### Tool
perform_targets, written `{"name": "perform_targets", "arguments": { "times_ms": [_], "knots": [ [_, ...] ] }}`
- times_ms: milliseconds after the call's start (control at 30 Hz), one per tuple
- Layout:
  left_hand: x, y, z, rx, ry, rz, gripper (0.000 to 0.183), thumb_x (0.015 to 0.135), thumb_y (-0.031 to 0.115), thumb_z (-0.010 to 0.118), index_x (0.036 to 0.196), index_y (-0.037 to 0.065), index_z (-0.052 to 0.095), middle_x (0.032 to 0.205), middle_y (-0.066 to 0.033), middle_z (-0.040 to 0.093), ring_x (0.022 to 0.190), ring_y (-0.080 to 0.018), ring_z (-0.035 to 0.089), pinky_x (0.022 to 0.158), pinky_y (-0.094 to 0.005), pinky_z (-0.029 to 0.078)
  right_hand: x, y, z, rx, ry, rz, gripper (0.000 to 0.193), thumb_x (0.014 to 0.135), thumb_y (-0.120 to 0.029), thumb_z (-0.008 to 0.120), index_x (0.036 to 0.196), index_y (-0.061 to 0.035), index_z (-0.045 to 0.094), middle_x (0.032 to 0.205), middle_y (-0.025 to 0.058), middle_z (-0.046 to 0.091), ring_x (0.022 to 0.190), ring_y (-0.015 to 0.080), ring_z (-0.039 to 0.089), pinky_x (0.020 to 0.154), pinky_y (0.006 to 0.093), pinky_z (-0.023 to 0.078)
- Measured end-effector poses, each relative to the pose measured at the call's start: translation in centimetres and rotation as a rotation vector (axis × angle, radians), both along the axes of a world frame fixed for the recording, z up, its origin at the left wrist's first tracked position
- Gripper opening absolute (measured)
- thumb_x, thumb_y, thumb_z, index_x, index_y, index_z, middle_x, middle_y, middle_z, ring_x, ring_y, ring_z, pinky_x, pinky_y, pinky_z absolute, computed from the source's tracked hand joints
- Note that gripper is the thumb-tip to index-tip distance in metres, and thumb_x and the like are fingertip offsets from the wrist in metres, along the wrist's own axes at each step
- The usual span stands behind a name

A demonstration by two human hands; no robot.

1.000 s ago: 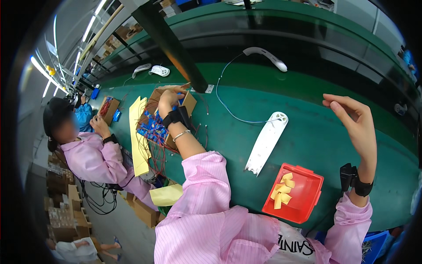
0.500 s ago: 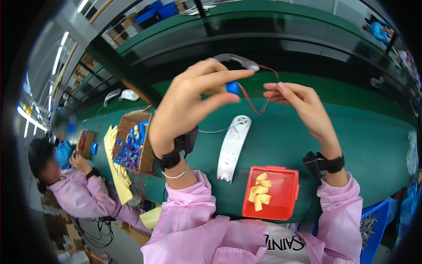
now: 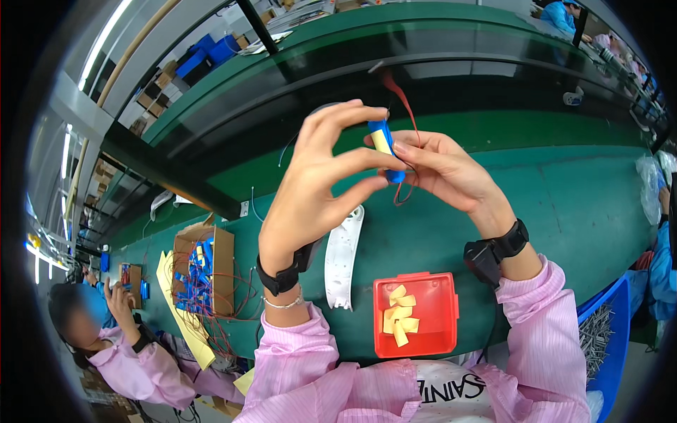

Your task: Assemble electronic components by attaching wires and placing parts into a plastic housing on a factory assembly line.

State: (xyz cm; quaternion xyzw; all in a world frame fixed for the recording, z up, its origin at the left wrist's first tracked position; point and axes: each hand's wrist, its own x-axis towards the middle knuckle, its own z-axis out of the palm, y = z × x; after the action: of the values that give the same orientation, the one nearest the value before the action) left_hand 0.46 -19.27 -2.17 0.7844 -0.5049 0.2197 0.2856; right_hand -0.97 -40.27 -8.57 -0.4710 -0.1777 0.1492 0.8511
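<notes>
A blue battery pack (image 3: 398, 173) with a pale yellow pad (image 3: 381, 141) on its side is held up above the bench, between my hands. My left hand (image 3: 317, 166) grips it from the left, with fingertips at its upper end and thumb near its lower end. From the right, my right hand (image 3: 444, 169) pinches it between thumb and fingers. Thin red wires (image 3: 404, 99) rise beyond the pack, and a loop hangs below it. A white curved plastic shell (image 3: 343, 261) lies on the bench under my left hand, its top partly covered.
A red tray (image 3: 453, 321) near me contains several yellow pads (image 3: 400, 317). At left, a cardboard box (image 3: 224, 271) of wired blue packs stands by yellow sheets (image 3: 183, 310). A co-worker (image 3: 134, 345) sits farther left. A blue bin (image 3: 612, 359) of metal parts is at right.
The right hand has moved in from the wires to the battery pack, which now stands more upright with its yellow pad showing. The view has shifted slightly.
</notes>
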Motion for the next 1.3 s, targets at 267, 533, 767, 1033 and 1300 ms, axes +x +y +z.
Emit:
{"name": "perform_targets", "arguments": {
  "times_ms": [267, 533, 767, 1033, 1300],
  "knots": [
    [0.1, -2.0, -2.0, -0.42, 0.166, 0.237, 0.009, 0.08, 0.002, 0.07, 0.089, 0.001, 0.07, 0.08, -0.0071, 0.069, 0.073, -0.0175, 0.062, 0.067, -0.0278, 0.049, -0.6, 0.7, 1.1, -0.093, -0.171, -0.226, 0.038, 0.092, -0.018, 0.068, 0.122, 0.0031, 0.06, 0.104, 0.0092, 0.068, 0.092, 0.0138, 0.067, 0.082, 0.0287, 0.056],
    [-0.6, -2.8, -2.3, -0.532, 0.346, 0.252, 0.012, 0.083, 0.005, 0.071, 0.094, 0.001, 0.072, 0.082, -0.0072, 0.07, 0.074, -0.0136, 0.063, 0.066, -0.0265, 0.05, -0.7, 1.0, 1.1, -0.12, -0.194, -0.332, 0.038, 0.09, -0.015, 0.069, 0.121, 0.0044, 0.059, 0.106, 0.009, 0.067, 0.092, 0.0139, 0.067, 0.081, 0.0296, 0.057],
    [-0.7, -3.5, -2.8, -0.587, 0.588, 0.175, 0.025, 0.089, 0.009, 0.069, 0.11, -0.003, 0.066, 0.097, -0.0063, 0.067, 0.088, -0.0117, 0.061, 0.08, -0.0255, 0.051, -0.8, 1.4, 0.8, -0.12, -0.198, -0.294, 0.04, 0.091, -0.014, 0.067, 0.126, 0.0038, 0.056, 0.108, 0.0102, 0.066, 0.092, 0.0142, 0.067, 0.076, 0.028, 0.057],
    [-0.3, -2.8, -2.5, -0.62, 0.726, 0.116, 0.018, 0.088, 0.007, 0.068, 0.104, 0.0, 0.068, 0.099, -0.0043, 0.062, 0.087, -0.0092, 0.06, 0.068, -0.0225, 0.05, -0.3, 0.4, 0.5, 0.149, -0.014, 0.033, 0.038, 0.1, -0.027, 0.056, 0.125, 0.0021, 0.057, 0.111, 0.0101, 0.065, 0.101, 0.0149, 0.063, 0.089, 0.0303, 0.052],
    [-0.3, -3.2, -2.7, -0.552, 0.515, 0.014, 0.01, 0.083, 0.005, 0.07, 0.093, 0.002, 0.07, 0.095, -0.004, 0.064, 0.086, -0.0139, 0.06, 0.076, -0.0286, 0.051, 0.0, 0.6, -0.4, 0.043, -0.046, -0.08, 0.033, 0.099, -0.019, 0.057, 0.124, 0.0015, 0.056, 0.113, 0.0107, 0.066, 0.098, 0.0127, 0.064, 0.087, 0.0289, 0.052]
  ]
}}
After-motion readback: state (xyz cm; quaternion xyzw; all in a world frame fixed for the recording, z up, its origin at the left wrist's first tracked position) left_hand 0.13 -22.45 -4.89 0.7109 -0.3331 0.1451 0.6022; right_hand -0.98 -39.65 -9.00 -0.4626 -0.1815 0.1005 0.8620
